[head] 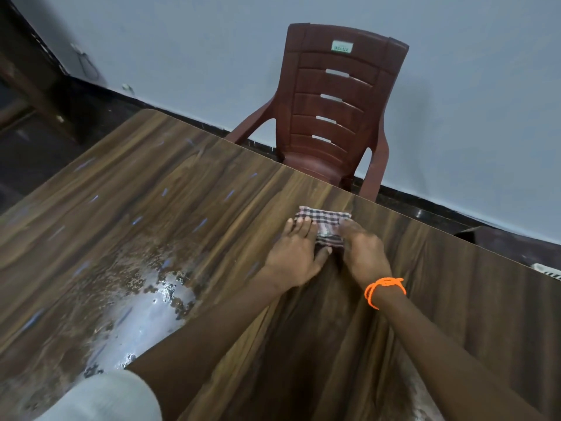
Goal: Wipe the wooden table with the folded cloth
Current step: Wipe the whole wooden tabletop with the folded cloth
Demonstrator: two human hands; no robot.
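Observation:
A folded checked cloth (325,221) lies flat on the wooden table (170,189), close to its far edge. My left hand (296,253) presses on the cloth's left side with straight fingers. My right hand (362,252), an orange thread round its wrist, presses on the cloth's right side, fingers stretched forward over it. Both hands cover the near half of the cloth.
A wet patch with water beads (151,296) spreads over the table's near left part. A dark red plastic chair (331,110) stands behind the far edge, against a pale wall. The table's right edge runs diagonally at the right.

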